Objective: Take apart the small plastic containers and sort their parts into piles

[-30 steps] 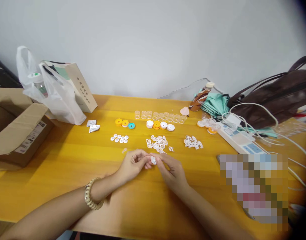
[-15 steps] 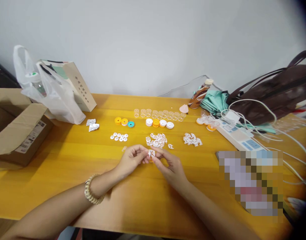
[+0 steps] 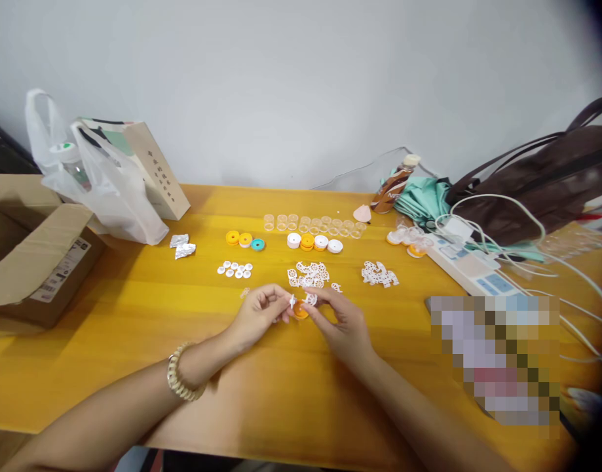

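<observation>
My left hand, with a braided bracelet at the wrist, pinches a small white plastic piece between thumb and fingertips. A white spoked plastic wheel is gripped by the thumb and index finger of my right hand. An orange round cap lies between and just below the two hands, partly covered by fingers. Just beyond them is a pile of white spoked wheels. Several small white discs lie to its left, and white flat pieces are heaped to its right.
Behind are white and orange caps, clear cups and foil packets. A cardboard box and plastic bag stand left. At right are a bottle, a power strip with cables, and a dark bag.
My right hand has drawn slightly to the right with the spoked wheel, apart from the small piece in my left hand. The orange cap between them now shows more.
</observation>
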Available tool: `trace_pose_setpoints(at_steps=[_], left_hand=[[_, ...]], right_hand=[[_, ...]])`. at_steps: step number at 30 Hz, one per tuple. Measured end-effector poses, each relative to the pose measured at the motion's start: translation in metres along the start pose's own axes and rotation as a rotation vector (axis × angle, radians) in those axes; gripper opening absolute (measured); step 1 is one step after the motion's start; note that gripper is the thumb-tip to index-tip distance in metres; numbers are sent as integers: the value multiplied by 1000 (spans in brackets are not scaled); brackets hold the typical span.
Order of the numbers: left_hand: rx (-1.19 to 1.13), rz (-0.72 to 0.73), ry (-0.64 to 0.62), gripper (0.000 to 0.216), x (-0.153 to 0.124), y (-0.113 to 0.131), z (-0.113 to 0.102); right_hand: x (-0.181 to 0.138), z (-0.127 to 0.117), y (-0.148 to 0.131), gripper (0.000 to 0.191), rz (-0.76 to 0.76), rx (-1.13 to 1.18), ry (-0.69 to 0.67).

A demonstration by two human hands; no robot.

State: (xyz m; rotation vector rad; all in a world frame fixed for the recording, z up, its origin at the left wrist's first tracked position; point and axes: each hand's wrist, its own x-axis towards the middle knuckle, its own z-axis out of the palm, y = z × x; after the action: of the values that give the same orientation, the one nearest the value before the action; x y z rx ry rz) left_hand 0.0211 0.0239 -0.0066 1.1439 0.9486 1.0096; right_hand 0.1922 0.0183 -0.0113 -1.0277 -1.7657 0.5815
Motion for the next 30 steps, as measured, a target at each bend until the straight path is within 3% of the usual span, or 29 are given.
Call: trace_pose_setpoints(at_steps=[9, 15, 23, 30], left_hand=[[-3, 150, 322, 24, 9, -4, -13], [43, 179, 311, 25, 9, -5, -12], [33, 154, 272, 23, 7, -5, -10], [117, 145, 255, 26, 2, -8, -7]], right_hand=[[34, -8, 35, 24, 112, -258, -137], [56, 7, 42, 14, 101, -379, -247], [62, 10, 43, 14, 78, -405, -224], [28, 8, 4, 28, -14, -13, -150]])
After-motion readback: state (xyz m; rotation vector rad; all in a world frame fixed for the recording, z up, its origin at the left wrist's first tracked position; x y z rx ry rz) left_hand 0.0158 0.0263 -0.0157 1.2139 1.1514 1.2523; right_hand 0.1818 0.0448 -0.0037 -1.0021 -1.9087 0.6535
